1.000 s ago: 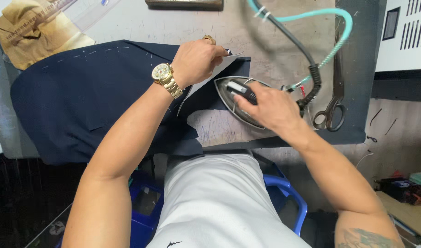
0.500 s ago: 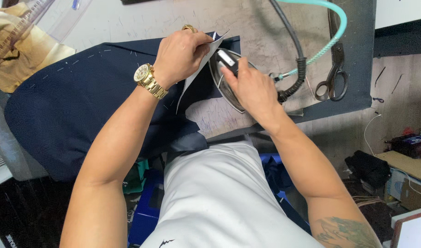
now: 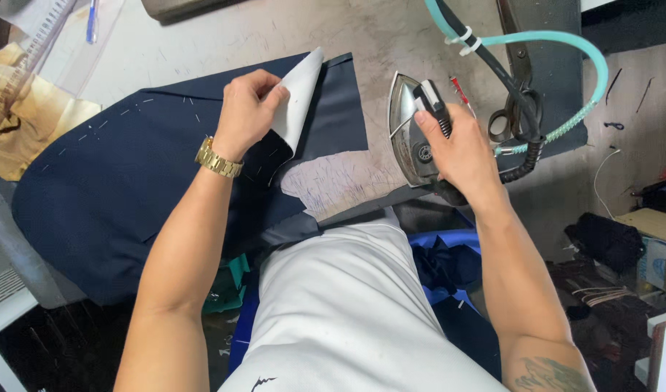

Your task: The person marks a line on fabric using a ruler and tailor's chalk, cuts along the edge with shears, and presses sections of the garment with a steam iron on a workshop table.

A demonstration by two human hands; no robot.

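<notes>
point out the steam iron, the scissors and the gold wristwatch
steam iron [image 3: 405, 127], head view, on the bare metal shell left of the handle
scissors [image 3: 508, 120], head view, on the dark finger loops
gold wristwatch [image 3: 218, 161], head view, on the band across the left wrist

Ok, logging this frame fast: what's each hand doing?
Left hand: closed, pinching the folded-back white flap of the navy fabric.
Right hand: closed around the iron handle.
</notes>
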